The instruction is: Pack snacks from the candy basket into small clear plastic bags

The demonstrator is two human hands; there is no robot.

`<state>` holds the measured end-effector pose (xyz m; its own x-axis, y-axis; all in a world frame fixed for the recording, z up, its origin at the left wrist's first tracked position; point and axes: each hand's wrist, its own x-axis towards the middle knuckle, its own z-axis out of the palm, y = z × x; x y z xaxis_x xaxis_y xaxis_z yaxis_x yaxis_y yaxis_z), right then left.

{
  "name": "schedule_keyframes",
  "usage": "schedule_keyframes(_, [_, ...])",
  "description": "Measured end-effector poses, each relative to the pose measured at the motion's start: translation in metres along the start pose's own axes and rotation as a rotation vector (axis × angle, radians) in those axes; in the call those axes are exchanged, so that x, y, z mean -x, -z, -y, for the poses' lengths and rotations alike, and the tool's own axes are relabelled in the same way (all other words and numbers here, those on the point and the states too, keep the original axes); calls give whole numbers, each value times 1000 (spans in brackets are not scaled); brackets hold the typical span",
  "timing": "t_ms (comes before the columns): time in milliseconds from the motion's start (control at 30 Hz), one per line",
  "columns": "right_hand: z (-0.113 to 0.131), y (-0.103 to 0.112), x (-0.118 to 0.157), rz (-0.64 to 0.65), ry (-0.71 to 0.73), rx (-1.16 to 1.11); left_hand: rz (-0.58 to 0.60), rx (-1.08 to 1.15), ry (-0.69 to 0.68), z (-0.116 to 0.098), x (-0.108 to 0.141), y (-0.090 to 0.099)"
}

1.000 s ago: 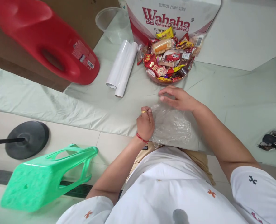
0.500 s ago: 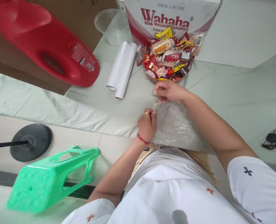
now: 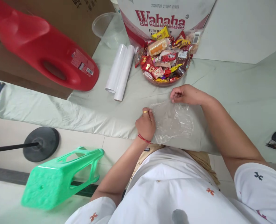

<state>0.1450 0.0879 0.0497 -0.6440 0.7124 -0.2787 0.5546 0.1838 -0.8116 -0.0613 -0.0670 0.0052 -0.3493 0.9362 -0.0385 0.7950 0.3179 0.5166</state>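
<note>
A clear plastic bag (image 3: 173, 123) is spread between my two hands at the near edge of the cloth-covered table. My left hand (image 3: 146, 124), with a ring and a red cord at the wrist, pinches the bag's left upper edge. My right hand (image 3: 186, 94) has its fingers curled closed at the bag's upper right edge, pinching the thin film. Just beyond my hands sits a round bowl (image 3: 162, 82) heaped with wrapped sweets and snacks (image 3: 167, 59).
Two white paper rolls (image 3: 121, 73) lie left of the bowl, near a clear plastic tub (image 3: 111, 31). A red jug (image 3: 82, 68) leans in at left by brown cardboard (image 3: 82, 21). The Wahaha carton (image 3: 161, 15) stands behind. A green stool (image 3: 58, 177) is on the floor.
My right hand has moved right and away from my left, drawing the bag's upper edge wider. The left hand keeps its hold. The view has shifted slightly.
</note>
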Motion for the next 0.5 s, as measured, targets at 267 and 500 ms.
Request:
schedule_keyframes(267, [2, -29, 53, -841, 114, 482, -30, -56, 21, -11, -23, -3])
schedule_keyframes(500, [30, -154, 108, -382, 418, 672, -47, -64, 55, -15, -25, 1])
